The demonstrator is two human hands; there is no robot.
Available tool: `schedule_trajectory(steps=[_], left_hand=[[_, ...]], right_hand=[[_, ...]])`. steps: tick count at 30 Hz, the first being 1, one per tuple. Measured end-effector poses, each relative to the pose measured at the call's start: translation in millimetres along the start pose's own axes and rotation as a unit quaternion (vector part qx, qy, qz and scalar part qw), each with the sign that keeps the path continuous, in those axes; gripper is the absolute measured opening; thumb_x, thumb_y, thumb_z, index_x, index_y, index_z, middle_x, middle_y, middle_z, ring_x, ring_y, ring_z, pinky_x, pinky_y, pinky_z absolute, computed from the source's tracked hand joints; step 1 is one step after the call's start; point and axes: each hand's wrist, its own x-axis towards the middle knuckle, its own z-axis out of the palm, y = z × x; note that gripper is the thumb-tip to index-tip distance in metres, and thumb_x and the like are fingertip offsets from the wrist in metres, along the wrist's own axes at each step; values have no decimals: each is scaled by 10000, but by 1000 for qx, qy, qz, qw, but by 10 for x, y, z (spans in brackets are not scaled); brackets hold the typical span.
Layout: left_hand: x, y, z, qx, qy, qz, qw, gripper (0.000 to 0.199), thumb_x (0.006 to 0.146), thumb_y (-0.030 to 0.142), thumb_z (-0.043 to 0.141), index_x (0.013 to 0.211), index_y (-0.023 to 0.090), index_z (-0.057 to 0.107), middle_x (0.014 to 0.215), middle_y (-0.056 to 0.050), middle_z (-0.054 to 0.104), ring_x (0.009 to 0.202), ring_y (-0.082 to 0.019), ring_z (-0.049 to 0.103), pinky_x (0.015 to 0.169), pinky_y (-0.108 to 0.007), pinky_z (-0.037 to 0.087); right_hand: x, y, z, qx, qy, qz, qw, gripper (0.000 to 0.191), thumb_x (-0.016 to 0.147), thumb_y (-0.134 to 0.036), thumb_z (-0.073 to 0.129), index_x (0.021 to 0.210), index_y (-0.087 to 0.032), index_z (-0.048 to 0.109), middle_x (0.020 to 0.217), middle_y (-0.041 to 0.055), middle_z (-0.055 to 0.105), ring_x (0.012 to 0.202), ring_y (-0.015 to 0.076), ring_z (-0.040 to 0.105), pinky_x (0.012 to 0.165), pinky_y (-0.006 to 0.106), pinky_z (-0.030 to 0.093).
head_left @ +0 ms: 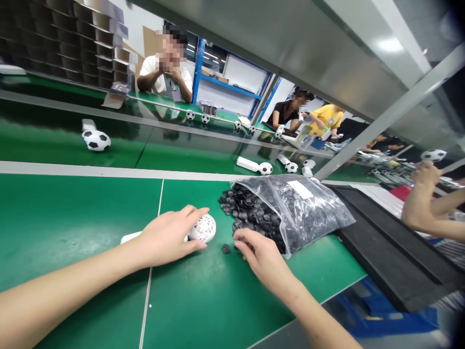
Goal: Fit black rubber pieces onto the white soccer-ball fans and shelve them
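Observation:
My left hand (170, 236) is wrapped over a white handled device (204, 229) lying on the green bench. Its round head, a lattice ball with open gaps, shows past my fingers, and the handle end pokes out behind my wrist. My right hand (256, 249) is just to the right, fingers curled and pinched low at the edge of a heap of black pieces (250, 208). Whether a piece is between those fingertips I cannot make out. A single black pentagon piece (225, 248) lies between my two hands. The heap spills from a clear plastic bag (312, 208).
Beyond the bench edge runs a green conveyor (174, 150) carrying several football-headed devices (97, 140). A black tray (392, 247) sits right of the bag. At far right, another person's hand (426, 177) holds a football head. A slanted metal post (381, 116) crosses the right side.

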Motion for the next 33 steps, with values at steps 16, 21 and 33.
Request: schedule_trajectory(steps=[16, 21, 33], left_hand=[[-18, -5, -24, 2, 0, -4, 1000, 625, 793, 537, 459, 1347, 287, 313, 1246, -36, 499, 956, -263, 587, 749, -338, 457], [-15, 24, -64, -4, -17, -13, 1000, 639, 779, 512, 492, 1349, 286, 309, 1245, -37, 497, 966, -267, 580, 751, -340, 457], [0, 3, -25, -10, -12, -9, 1000, 647, 760, 497, 520, 1342, 306, 311, 1256, -23, 489, 985, -271, 573, 770, -355, 459]], right_hand=[[98, 152, 117, -69, -10, -85, 994, 207, 856, -100, 457, 976, -164, 613, 968, 81, 604, 909, 173, 579, 823, 303, 489], [170, 188, 145, -112, 1, -124, 986, 152, 864, -146, 476, 951, -164, 600, 918, 81, 610, 888, 191, 572, 808, 338, 488], [270, 76, 104, -136, -2, -126, 983, 126, 858, -174, 501, 840, -172, 625, 843, 54, 607, 820, 176, 525, 740, 306, 457]])
